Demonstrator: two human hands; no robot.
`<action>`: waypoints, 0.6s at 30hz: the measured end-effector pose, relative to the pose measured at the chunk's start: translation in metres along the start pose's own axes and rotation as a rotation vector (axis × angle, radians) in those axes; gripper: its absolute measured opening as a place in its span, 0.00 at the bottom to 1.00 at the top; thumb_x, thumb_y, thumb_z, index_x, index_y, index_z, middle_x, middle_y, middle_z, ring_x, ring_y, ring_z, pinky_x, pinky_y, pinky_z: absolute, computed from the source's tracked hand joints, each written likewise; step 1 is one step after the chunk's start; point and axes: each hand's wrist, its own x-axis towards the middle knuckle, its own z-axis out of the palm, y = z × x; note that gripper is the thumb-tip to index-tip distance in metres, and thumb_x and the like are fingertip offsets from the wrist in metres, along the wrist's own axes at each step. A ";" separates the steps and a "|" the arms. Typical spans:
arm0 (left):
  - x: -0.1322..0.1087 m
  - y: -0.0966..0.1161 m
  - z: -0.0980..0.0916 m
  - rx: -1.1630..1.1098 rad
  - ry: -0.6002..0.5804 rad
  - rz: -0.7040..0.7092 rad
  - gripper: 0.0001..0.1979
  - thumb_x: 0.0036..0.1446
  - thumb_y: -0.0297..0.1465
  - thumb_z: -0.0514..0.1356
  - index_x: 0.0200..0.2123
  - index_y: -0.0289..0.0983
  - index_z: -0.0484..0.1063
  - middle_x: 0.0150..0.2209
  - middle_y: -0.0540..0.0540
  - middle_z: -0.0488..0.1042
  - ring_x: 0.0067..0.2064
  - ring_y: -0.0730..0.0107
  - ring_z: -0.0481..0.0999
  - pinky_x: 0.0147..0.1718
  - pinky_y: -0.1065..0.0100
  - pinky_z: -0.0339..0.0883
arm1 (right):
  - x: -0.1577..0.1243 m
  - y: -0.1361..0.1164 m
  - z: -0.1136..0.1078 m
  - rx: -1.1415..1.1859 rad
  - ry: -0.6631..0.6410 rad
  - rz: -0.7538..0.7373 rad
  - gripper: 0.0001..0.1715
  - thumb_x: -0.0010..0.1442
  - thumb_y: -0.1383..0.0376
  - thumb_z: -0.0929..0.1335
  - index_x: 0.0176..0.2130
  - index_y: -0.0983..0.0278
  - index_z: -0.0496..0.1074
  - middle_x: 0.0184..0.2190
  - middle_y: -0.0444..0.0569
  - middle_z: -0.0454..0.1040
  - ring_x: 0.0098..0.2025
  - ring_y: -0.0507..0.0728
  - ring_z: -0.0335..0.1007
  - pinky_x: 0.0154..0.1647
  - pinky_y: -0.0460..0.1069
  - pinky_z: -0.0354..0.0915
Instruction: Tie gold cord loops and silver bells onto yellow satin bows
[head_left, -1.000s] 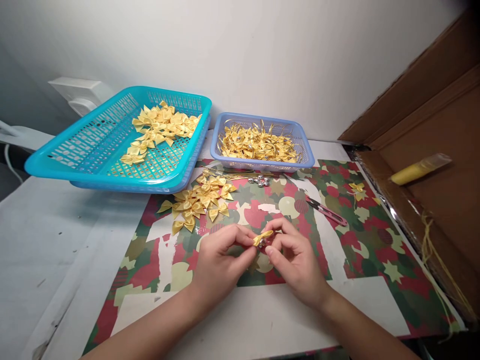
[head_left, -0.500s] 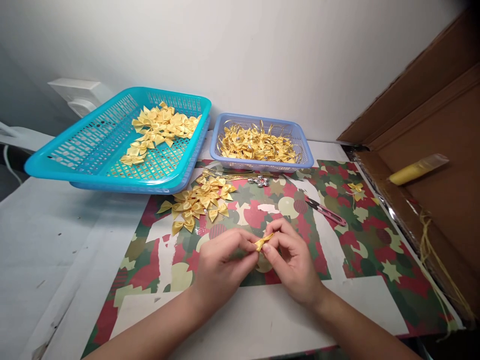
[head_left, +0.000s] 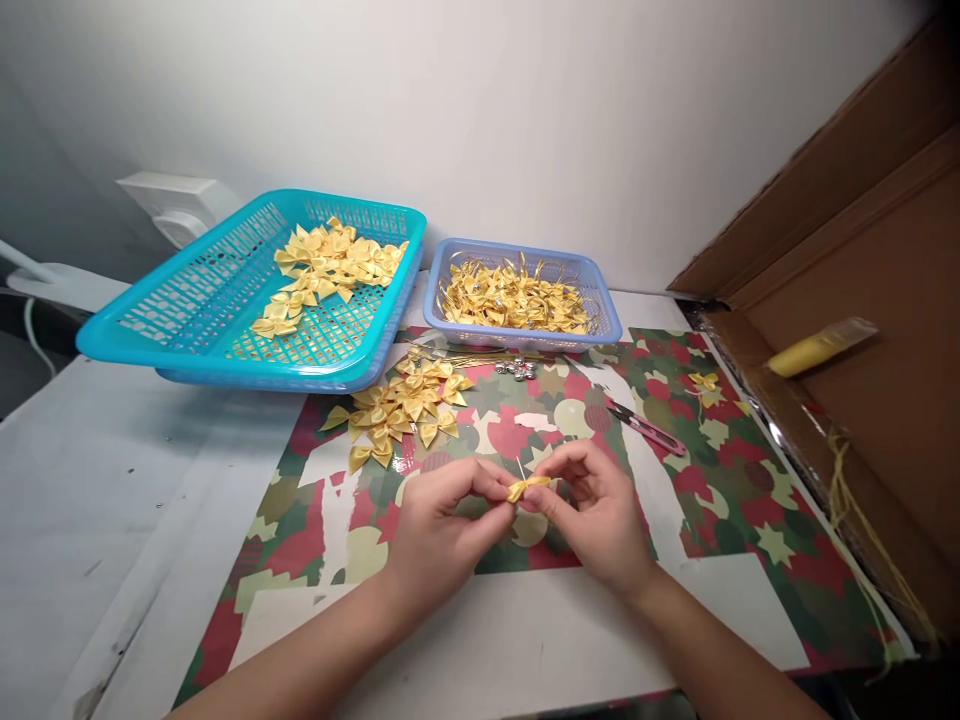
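Between my two hands is a small yellow ribbon bow [head_left: 528,487], held above the patterned sheet. My left hand [head_left: 448,510] pinches its left end between thumb and fingertips. The thumb and fingers of my right hand [head_left: 596,515] close on its right side. A thin pale strand [head_left: 520,467] sticks up from the bow's middle; I cannot tell whether it is wire or thread. Beyond my left hand lies a loose pile of yellow bows [head_left: 405,400]. Several silver bells [head_left: 517,369] sit behind my hands, beside gold wire ties [head_left: 472,355].
A turquoise basket [head_left: 225,357] with yellow bows stands back left, stacked on another. A lilac basket [head_left: 525,338] holds bows with gold ties and bells. Pink thread snips [head_left: 649,430] lie right of my hands. A cardboard box [head_left: 862,260] borders the right side, with a yellow tube [head_left: 817,347] there.
The bow has turned flatter between my fingers, and the thin strand now shows standing up from it. My right index finger has lifted away slightly. The camera view has shifted a little.
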 end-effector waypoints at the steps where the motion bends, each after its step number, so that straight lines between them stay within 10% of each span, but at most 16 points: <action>1: 0.000 -0.001 0.000 0.022 -0.001 0.028 0.10 0.47 0.16 0.60 0.24 0.37 0.68 0.28 0.49 0.79 0.27 0.72 0.78 0.26 0.74 0.71 | 0.001 -0.001 -0.001 0.009 -0.052 0.043 0.06 0.57 0.62 0.71 0.36 0.59 0.71 0.30 0.44 0.75 0.34 0.53 0.72 0.34 0.47 0.68; 5: 0.003 -0.007 -0.002 0.153 -0.039 0.232 0.09 0.50 0.18 0.61 0.25 0.37 0.68 0.29 0.48 0.79 0.28 0.72 0.78 0.28 0.74 0.70 | 0.007 -0.005 -0.003 0.006 -0.191 0.124 0.11 0.61 0.58 0.67 0.33 0.62 0.75 0.30 0.47 0.75 0.32 0.54 0.71 0.31 0.48 0.68; 10: 0.011 -0.010 -0.006 0.336 -0.123 0.462 0.10 0.56 0.21 0.58 0.25 0.38 0.67 0.29 0.47 0.78 0.28 0.73 0.75 0.28 0.74 0.67 | 0.009 -0.007 0.001 -0.105 -0.068 -0.095 0.08 0.62 0.63 0.67 0.31 0.61 0.73 0.33 0.48 0.75 0.41 0.57 0.71 0.42 0.52 0.68; 18: 0.025 -0.020 -0.014 0.317 -0.183 0.186 0.08 0.51 0.22 0.58 0.22 0.38 0.67 0.24 0.51 0.73 0.26 0.73 0.70 0.28 0.73 0.62 | 0.014 -0.043 -0.027 0.166 0.137 -0.317 0.06 0.64 0.62 0.67 0.35 0.59 0.72 0.31 0.45 0.79 0.35 0.54 0.75 0.38 0.51 0.70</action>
